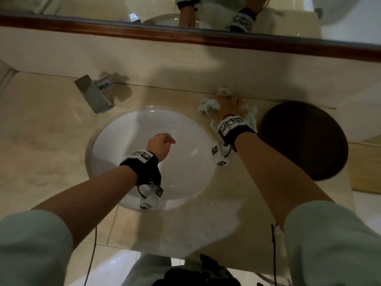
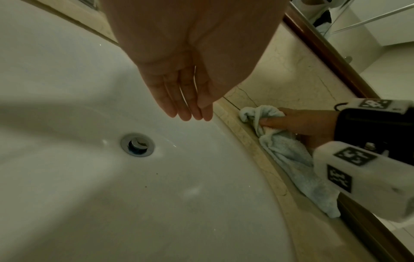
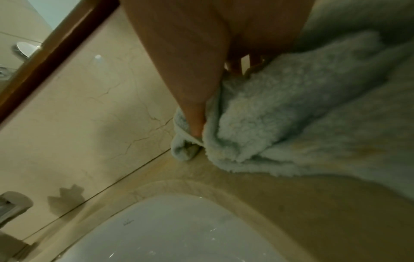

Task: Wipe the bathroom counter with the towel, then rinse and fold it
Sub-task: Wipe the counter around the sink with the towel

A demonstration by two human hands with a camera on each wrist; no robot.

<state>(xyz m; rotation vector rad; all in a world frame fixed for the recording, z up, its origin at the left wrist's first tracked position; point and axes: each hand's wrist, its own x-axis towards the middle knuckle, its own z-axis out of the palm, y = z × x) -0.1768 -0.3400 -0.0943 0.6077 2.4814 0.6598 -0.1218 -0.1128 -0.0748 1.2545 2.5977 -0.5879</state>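
Note:
A bunched pale towel (image 1: 204,106) lies on the beige marble counter (image 1: 51,141), behind and to the right of the white sink (image 1: 127,129), up against the backsplash. My right hand (image 1: 224,106) grips it from above. In the right wrist view the thumb (image 3: 197,120) is tucked into a fold of the towel (image 3: 291,115). My left hand (image 1: 161,144) hovers over the basin and holds nothing. The left wrist view shows the left hand (image 2: 186,102) with straight, relaxed fingers above the drain (image 2: 137,144), and the right hand (image 2: 298,122) on the towel (image 2: 289,154).
A square chrome faucet (image 1: 94,93) stands behind the sink at the left. A dark round tray (image 1: 303,141) sits on the counter just right of the towel. A wood-framed mirror (image 1: 185,36) runs above the backsplash. The counter's front edge is near my body.

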